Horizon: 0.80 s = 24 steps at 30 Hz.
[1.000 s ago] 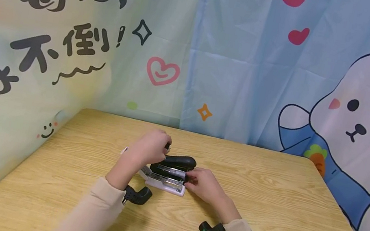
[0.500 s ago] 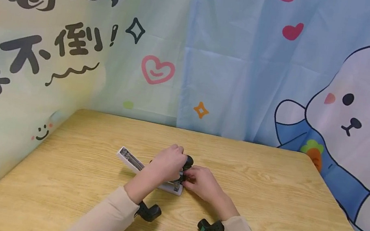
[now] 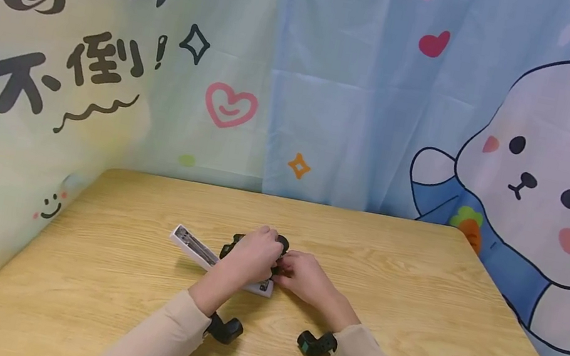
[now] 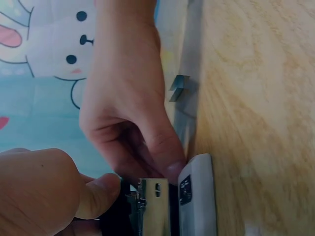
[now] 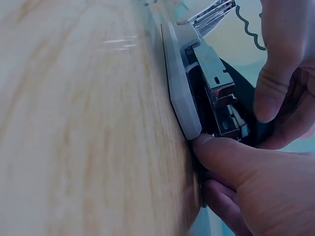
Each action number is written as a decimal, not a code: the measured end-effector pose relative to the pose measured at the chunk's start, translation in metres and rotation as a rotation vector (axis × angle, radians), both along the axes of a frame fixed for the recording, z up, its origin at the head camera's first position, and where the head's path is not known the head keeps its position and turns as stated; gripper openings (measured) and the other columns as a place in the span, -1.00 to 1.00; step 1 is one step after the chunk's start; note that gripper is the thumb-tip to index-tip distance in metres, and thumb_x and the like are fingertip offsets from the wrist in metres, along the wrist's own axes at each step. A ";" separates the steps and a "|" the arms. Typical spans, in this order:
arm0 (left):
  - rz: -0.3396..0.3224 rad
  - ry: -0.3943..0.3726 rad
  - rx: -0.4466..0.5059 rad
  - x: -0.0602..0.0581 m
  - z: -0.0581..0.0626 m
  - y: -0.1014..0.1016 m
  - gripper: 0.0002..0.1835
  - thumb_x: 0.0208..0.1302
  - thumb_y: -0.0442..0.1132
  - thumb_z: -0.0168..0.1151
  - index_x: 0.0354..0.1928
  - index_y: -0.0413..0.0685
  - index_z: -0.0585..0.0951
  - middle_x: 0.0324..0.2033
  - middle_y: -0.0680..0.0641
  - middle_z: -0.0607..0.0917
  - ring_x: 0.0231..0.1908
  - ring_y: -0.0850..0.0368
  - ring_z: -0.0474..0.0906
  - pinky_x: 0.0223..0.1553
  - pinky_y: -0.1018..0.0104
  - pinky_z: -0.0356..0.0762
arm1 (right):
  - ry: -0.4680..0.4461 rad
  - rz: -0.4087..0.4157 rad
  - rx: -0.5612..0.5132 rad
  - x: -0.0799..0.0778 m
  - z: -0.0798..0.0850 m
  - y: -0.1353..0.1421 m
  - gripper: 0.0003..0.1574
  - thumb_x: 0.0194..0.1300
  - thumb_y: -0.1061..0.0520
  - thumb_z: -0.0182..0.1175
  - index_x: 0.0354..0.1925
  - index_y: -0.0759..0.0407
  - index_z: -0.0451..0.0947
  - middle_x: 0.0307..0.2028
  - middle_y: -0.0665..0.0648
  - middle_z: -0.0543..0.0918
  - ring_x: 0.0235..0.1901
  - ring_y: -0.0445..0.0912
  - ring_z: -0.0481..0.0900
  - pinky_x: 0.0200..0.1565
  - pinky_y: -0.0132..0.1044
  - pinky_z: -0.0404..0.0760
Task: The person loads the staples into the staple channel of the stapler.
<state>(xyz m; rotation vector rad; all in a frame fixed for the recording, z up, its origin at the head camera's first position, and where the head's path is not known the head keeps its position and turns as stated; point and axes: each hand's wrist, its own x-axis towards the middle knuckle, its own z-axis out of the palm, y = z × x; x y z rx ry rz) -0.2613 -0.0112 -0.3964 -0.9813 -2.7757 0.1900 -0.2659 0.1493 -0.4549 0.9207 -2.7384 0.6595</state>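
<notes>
The long, rounded black stapler point(image 5: 246, 88) stands around mid-width and toward the far edge of the wood-grain bench point(image 3: 386, 285), the left hand point(image 3: 254, 255) gripping its top with curled fingers and the right hand point(image 3: 302, 276) pinching its end, beside an opened white stapler point(image 5: 179, 88) angled toward the left edge.
</notes>
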 end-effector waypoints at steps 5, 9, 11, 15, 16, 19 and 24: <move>-0.008 -0.013 0.007 0.001 0.000 -0.003 -0.88 0.23 -0.09 0.28 -0.34 0.03 0.65 -0.33 -0.01 0.59 -0.27 0.10 0.46 -0.17 0.32 0.53 | -0.026 0.003 -0.002 0.000 0.000 -0.002 -0.79 0.14 0.08 0.36 -0.22 0.10 0.70 -0.27 0.01 0.70 -0.24 -0.14 0.63 -0.15 -0.27 0.60; -0.010 -0.031 0.038 0.002 0.001 -0.004 -0.89 0.24 -0.12 0.27 -0.34 0.02 0.65 -0.34 0.00 0.59 -0.26 0.10 0.47 -0.19 0.33 0.53 | -0.031 0.002 0.002 0.000 0.000 -0.001 -0.81 0.16 0.08 0.35 -0.24 0.10 0.70 -0.28 0.01 0.69 -0.25 -0.15 0.63 -0.18 -0.29 0.59; -0.012 -0.035 0.056 0.002 0.002 -0.005 -0.89 0.24 -0.12 0.27 -0.33 0.02 0.65 -0.36 0.01 0.58 -0.27 0.11 0.47 -0.21 0.33 0.53 | -0.026 -0.001 0.003 -0.001 -0.001 0.000 -0.83 0.15 0.07 0.35 -0.27 0.10 0.70 -0.29 0.00 0.69 -0.28 -0.16 0.62 -0.21 -0.31 0.57; -0.023 -0.035 0.082 -0.001 0.001 -0.006 -0.89 0.24 -0.13 0.27 -0.32 0.01 0.66 -0.39 0.02 0.58 -0.28 0.11 0.47 -0.23 0.34 0.53 | -0.018 -0.001 0.000 -0.003 -0.001 0.000 -0.86 0.15 0.07 0.35 -0.32 0.09 0.69 -0.30 -0.01 0.68 -0.31 -0.18 0.60 -0.25 -0.34 0.55; -0.025 -0.035 0.090 -0.001 0.001 -0.007 -0.89 0.24 -0.14 0.27 -0.31 0.00 0.67 -0.39 0.02 0.58 -0.28 0.11 0.47 -0.23 0.34 0.53 | -0.016 0.000 0.001 -0.003 0.000 0.000 -0.87 0.15 0.06 0.35 -0.33 0.09 0.69 -0.30 -0.01 0.68 -0.31 -0.19 0.60 -0.25 -0.34 0.55; -0.031 -0.045 0.118 -0.002 0.000 -0.008 -0.88 0.25 -0.13 0.27 -0.28 -0.01 0.68 -0.37 0.01 0.60 -0.26 0.10 0.50 -0.20 0.31 0.54 | -0.012 0.007 -0.001 -0.003 -0.001 0.000 -0.87 0.16 0.07 0.35 -0.32 0.09 0.69 -0.31 -0.01 0.67 -0.31 -0.18 0.60 -0.24 -0.32 0.56; -0.043 -0.088 0.171 -0.003 0.001 -0.012 -0.85 0.27 -0.14 0.25 -0.23 -0.02 0.69 -0.34 0.00 0.63 -0.22 0.09 0.54 -0.19 0.29 0.55 | -0.004 0.015 0.006 -0.003 0.000 0.000 -0.89 0.17 0.08 0.34 -0.34 0.09 0.66 -0.34 -0.01 0.64 -0.35 -0.18 0.56 -0.28 -0.33 0.53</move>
